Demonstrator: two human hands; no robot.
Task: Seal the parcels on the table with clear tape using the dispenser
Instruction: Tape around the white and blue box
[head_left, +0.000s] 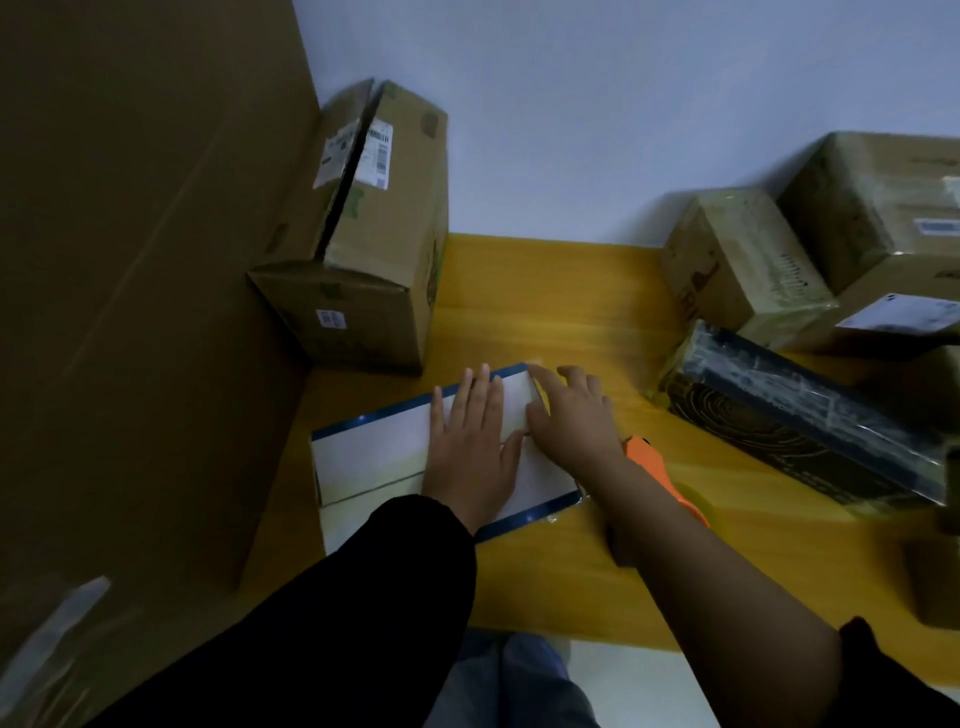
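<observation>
Both hands lie flat with fingers straight, holding nothing: the left hand and right hand press side by side on the white box, near the middle of the table. They are probably smoothing tape down. Next, the right hand would have to pick up the orange dispenser, which lies just right of the box.

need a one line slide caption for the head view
Left hand and right hand rest on a blue-edged white parcel on the yellow table, orange tape dispenser set down alongside.
</observation>
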